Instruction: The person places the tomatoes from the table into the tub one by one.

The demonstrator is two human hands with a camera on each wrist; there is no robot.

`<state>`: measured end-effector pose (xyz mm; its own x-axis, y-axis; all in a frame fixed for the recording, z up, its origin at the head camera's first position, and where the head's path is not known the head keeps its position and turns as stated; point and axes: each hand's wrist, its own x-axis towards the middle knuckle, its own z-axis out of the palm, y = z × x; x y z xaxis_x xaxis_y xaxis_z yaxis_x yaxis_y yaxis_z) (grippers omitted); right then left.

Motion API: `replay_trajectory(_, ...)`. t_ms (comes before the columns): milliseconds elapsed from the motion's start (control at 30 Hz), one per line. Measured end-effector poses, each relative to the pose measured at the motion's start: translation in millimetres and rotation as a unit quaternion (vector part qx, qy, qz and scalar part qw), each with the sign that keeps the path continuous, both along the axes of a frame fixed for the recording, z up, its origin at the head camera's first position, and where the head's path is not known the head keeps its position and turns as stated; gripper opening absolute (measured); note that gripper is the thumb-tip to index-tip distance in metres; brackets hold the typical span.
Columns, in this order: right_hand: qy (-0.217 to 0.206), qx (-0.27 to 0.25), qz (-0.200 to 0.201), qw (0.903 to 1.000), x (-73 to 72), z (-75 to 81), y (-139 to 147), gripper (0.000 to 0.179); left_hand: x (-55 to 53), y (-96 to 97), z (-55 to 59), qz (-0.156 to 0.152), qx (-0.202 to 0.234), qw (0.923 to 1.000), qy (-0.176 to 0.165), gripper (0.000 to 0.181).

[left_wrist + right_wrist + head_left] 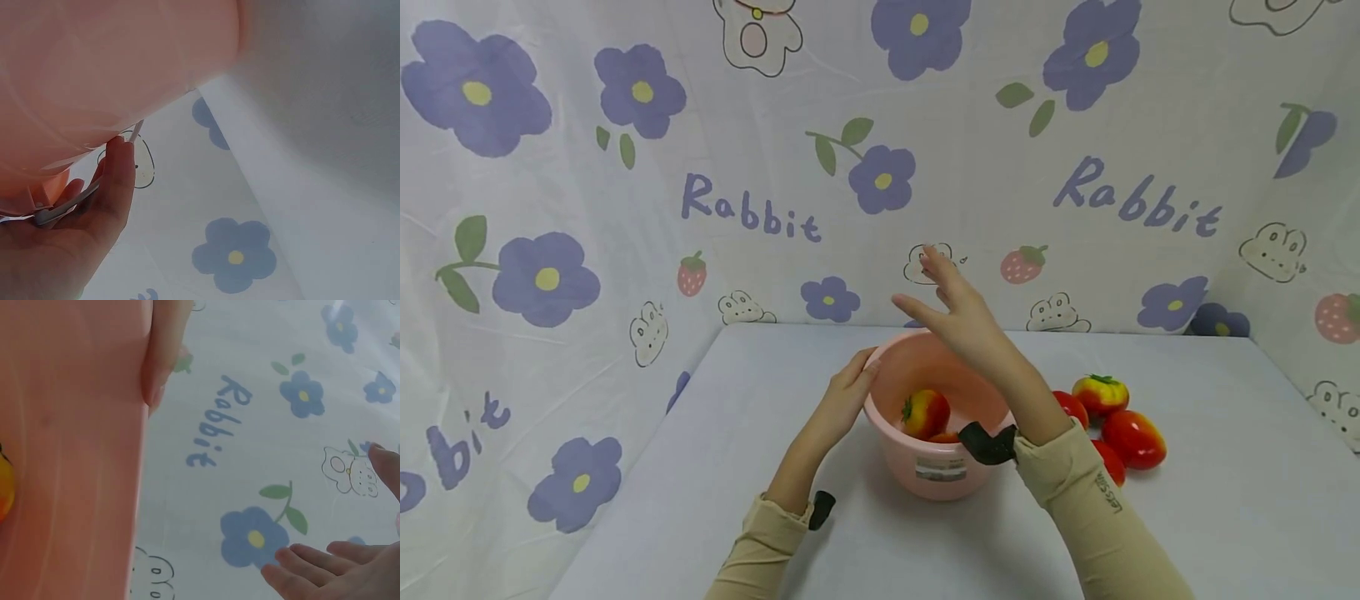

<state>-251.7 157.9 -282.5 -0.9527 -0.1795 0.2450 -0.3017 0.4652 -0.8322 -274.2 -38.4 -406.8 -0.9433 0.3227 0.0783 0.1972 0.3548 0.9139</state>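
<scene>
A pink plastic bucket (pixel 895 457) stands upright on the table, tilted slightly toward the camera in the head view. At its left rim my left hand (pixel 844 402) holds it, thumb over the edge. In the left wrist view the bucket's thin handle (pixel 72 205) crosses the palm of that hand (pixel 94 234). One red-and-yellow tomato (pixel 927 413) lies inside, with part of another tomato (pixel 945 437) beneath it. Above the bucket's far right side, my right hand (pixel 958 312) is raised with fingers spread and nothing in them. The right wrist view shows those fingers (pixel 319 565) straight.
To the right of the bucket lie several tomatoes: a yellow-red tomato (pixel 1101 396) with a green top, a red tomato (pixel 1135 439), and others partly hidden by my right arm. A patterned cloth (pixel 970 208) hangs behind and beside the white table (pixel 1225 500).
</scene>
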Motion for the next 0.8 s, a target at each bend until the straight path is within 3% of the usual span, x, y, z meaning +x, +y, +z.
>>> replay_trajectory(433, 0.019, 0.000, -0.030, 0.9994, 4.6, -7.7, 19.6, 0.079, -0.7, 1.2, 1.4, 0.013, -0.011, 0.9997, 0.017, 0.045)
replay_trajectory(800, 0.021, 0.010, -0.044, 0.9988, 4.7, -12.9, 35.7, 0.080, 1.1, 0.6, 2.1, 0.012, -0.008, 0.9999, 0.005, 0.045)
